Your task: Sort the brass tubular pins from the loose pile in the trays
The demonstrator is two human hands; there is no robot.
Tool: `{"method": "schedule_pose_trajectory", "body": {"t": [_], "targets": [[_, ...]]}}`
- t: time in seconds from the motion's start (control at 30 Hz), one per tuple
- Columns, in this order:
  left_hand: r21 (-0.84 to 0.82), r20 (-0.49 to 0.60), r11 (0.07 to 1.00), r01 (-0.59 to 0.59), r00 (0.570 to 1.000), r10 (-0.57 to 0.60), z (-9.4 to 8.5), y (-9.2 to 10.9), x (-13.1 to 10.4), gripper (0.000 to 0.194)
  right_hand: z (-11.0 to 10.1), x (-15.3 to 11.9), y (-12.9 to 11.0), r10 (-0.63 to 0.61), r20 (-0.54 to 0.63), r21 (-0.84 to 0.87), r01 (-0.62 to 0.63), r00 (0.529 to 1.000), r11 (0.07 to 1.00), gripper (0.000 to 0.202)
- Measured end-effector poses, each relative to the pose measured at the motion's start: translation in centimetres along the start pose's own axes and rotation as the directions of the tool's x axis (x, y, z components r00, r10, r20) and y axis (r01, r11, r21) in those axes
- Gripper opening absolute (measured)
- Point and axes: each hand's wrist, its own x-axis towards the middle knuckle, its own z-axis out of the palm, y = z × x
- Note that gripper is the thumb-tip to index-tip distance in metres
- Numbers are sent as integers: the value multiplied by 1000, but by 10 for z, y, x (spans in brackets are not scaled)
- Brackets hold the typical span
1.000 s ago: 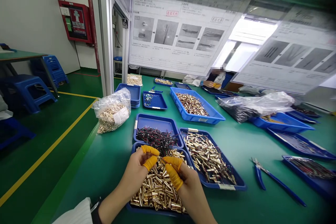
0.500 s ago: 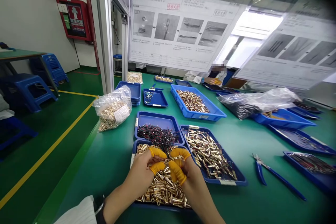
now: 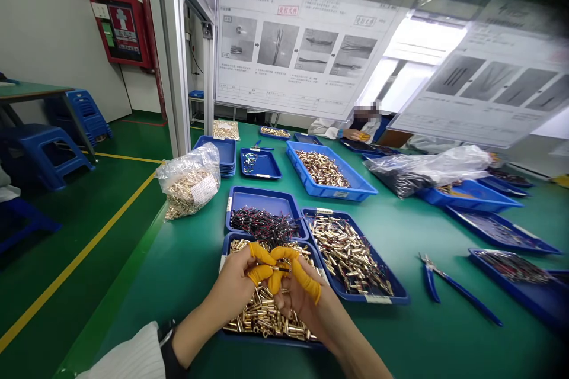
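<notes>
Yellow finger covers are on both my hands, which meet above a blue tray of brass sleeves (image 3: 262,317). My left hand (image 3: 242,275) is closed, its thumb and index finger pinching near a small dark-tipped piece (image 3: 282,269). That piece lies between the fingers of my right hand (image 3: 300,284), which are closed round it. Just behind the hands, black and red wires (image 3: 264,225) lie in a second blue tray (image 3: 262,194). To the right, a longer tray (image 3: 395,298) holds brass sleeves with dark wires.
Blue-handled pliers (image 3: 460,290) lie at right, near a tray of wires (image 3: 515,266). A clear bag of brass parts (image 3: 189,183) stands at left. A large blue bin (image 3: 331,189) is farther back. Behind it a person's hand (image 3: 355,135) shows. Instruction sheets (image 3: 293,95) hang above.
My right hand has turned, with its fingers now bent round the small piece, whose dark end shows. The hands have shifted slightly left in view. The whole scene has shifted slightly left too.
</notes>
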Motion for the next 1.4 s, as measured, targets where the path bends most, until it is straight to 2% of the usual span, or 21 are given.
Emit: {"method": "schedule_pose_trajectory", "body": {"t": [0.13,0.23,0.37,0.43,0.5,0.57,0.63,0.67,0.7,0.73,0.8,0.83,0.9,0.97,1.03,1.1,1.17,1.3,1.37,1.4], "targets": [[-69,61,998,12,998,-8,-1,1,-1,15,1,2,4,-6,12,30,5,1000,1000,32],[-56,96,998,22,995,-16,-2,-3,-2,11,0,5,8,3,18,-19,-3,1000,1000,35],[20,83,1000,11,996,-13,0,-7,-3,1,3,8,12,31,-10,-105,-32,999,994,41],[56,93,998,38,995,-43,4,-6,-4,3,4,7,8,1,-27,-179,-6,1000,984,39],[147,126,987,69,988,-88,6,-4,-5,3,-1,3,-4,-37,-11,-331,31,999,943,35],[327,199,945,12,977,-81,7,-1,-6,6,-15,-4,-22,-77,5,-515,68,997,854,30],[530,287,840,-116,957,-49,7,1,-7,15,-38,-13,-43,-204,-45,-673,122,978,729,28],[615,315,771,-165,948,-49,7,2,-7,21,-51,-16,-54,-291,-117,-780,94,950,618,27],[686,326,704,-186,943,-68,8,2,-7,26,-64,-19,-64,-388,-194,-895,0,901,447,23],[745,321,640,-185,941,-102,9,2,-7,29,-74,-19,-72,-479,-251,-960,-155,841,232,17],[831,297,533,-158,937,-186,11,1,-6,34,-86,-14,-82,-549,-268,-958,-279,792,66,6],[858,287,492,-149,933,-218,13,0,-5,35,-85,-9,-83,-555,-244,-959,-282,795,17,5],[874,282,464,-142,927,-248,14,-4,-3,42,-74,7,-80,-527,-144,-979,-198,838,-47,11],[850,278,512,-124,931,-236,14,-10,-1,45,-54,25,-70,-473,-29,-990,-92,881,-111,14],[790,237,608,-81,955,-180,11,-18,0,42,-37,42,-59,-424,58,-988,-10,904,-155,17],[713,156,700,-39,982,-104,7,-24,0,34,-27,53,-51,-403,114,-983,44,908,-179,20],[657,89,753,-20,995,-52,4,-26,1,28,-24,55,-46,-418,148,-980,77,896,-182,19],[571,37,821,-9,999,-15,4,-18,0,35,-23,33,-30,-503,161,-985,110,849,-129,15],[532,22,846,-16,1000,6,7,-12,-1,42,-19,14,-15,-558,148,-985,175,817,-6,13],[521,12,853,-13,1000,7,9,-10,-2,42,-15,5,-7,-605,116,-949,267,788,165,8]]}}
